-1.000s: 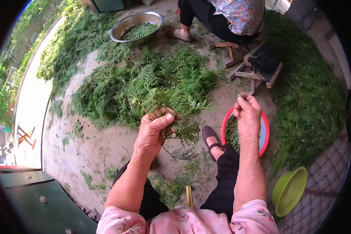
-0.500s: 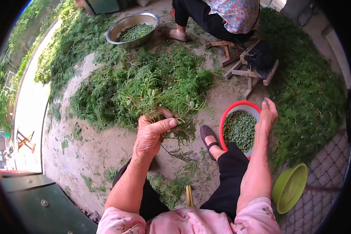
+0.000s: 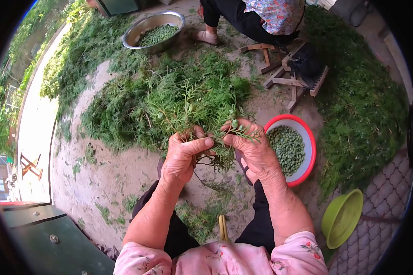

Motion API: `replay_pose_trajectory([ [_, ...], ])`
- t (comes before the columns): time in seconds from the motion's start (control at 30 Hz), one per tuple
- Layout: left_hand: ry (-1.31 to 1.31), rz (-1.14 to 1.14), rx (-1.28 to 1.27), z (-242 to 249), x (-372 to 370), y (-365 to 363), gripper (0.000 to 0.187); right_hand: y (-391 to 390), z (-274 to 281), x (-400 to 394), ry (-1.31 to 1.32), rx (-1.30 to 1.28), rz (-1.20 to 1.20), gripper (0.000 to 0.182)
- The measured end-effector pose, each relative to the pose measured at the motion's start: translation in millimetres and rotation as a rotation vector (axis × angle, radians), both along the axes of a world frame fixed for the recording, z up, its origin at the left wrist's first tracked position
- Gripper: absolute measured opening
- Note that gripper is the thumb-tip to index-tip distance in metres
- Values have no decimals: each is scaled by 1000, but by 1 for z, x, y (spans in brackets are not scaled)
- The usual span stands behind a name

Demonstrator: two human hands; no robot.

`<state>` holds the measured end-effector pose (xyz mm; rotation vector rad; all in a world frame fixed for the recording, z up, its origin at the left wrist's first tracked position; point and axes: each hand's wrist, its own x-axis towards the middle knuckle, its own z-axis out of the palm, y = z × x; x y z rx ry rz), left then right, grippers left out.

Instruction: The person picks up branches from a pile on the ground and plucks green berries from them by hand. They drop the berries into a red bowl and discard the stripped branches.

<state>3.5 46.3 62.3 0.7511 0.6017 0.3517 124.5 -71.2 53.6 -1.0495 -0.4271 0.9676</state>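
In front of me my left hand (image 3: 181, 156) is closed round a bunch of leafy evergreen sprigs (image 3: 186, 112) with small green cones on them. Close by on its right, my right hand (image 3: 252, 149) pinches a sprig tip (image 3: 243, 130) bearing green cones between thumb and fingers. What lies right under those fingertips is partly hidden. Just beyond my right hand, a white basin with a red rim (image 3: 312, 149) stands on the ground, holding many loose green cones (image 3: 287, 151). Behind both hands lies a heap of cut evergreen branches (image 3: 119, 112).
A metal basin (image 3: 129, 34) with green cones stands beyond the heap. A seated person (image 3: 275, 16) is at the top, with a wooden folding stool (image 3: 293, 82) nearby. More branches (image 3: 362, 110) lie along the right, and a yellow-green basin (image 3: 342, 220) tilts at lower right.
My right hand has come left from above the red-rimmed basin to the sprigs and now pinches there. My left hand still holds its bunch in about the same place.
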Motion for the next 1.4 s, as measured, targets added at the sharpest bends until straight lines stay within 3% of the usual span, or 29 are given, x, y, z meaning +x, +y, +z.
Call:
replay_pose_trajectory([
  [0.17, -8, -12, -56, -3, 1, 0, 18, -4, 3, 5, -160, -137, -1, 9],
  [0.23, -37, -47, -16, -8, 1, -1, 19, -4, 9, 5, -634, -172, -129, 9],
  [0.3, -23, -30, -9, -7, 2, -2, 20, -4, 9, 4, -727, -142, -147, 8],
  [0.37, -9, -14, -4, -6, 1, -2, 20, -5, 9, 8, -1080, -217, -197, 7],
  [0.4, -24, -11, -34, -5, -1, -1, 20, -7, 10, 11, -1080, -218, -196, 7],
  [0.47, -38, -10, -65, -5, -3, 1, 21, -13, 13, 20, -607, -269, -135, 6],
  [0.57, -50, 66, -127, -5, -5, 3, 22, -12, 14, 18, -17, -67, -98, 18],
  [0.63, -77, 60, -62, -5, -2, 2, 22, -12, 11, 14, 193, -24, 49, 24],
  [0.77, -125, 38, -21, -7, -2, 1, 22, -7, 11, -2, 134, -56, 195, 25],
  [1.0, -122, 46, 34, -10, -1, -3, 20, -5, 1, -10, -21, -194, 113, 18],
  [1.07, -119, 44, 89, -8, -2, -4, 20, -3, -18, -6, -839, -163, -226, 15],
  [1.1, -108, 59, 115, -5, -3, -4, 19, -3, -13, -1, -842, -163, -229, 15],
  [1.17, -101, 75, 138, -3, -5, -4, 19, -9, 2, 16, -263, -363, -281, 11],
  [1.2, -76, 85, 183, -5, -5, -2, 19, -9, -1, 23, -98, -165, -289, 14],
  [1.3, -42, 85, 314, -7, -5, -3, 18, -14, 9, 35, 278, -6, -336, 16],
  [1.4, -7, 58, 372, -5, -6, -5, 16, -18, 12, 44, 397, 144, -340, 17],
])
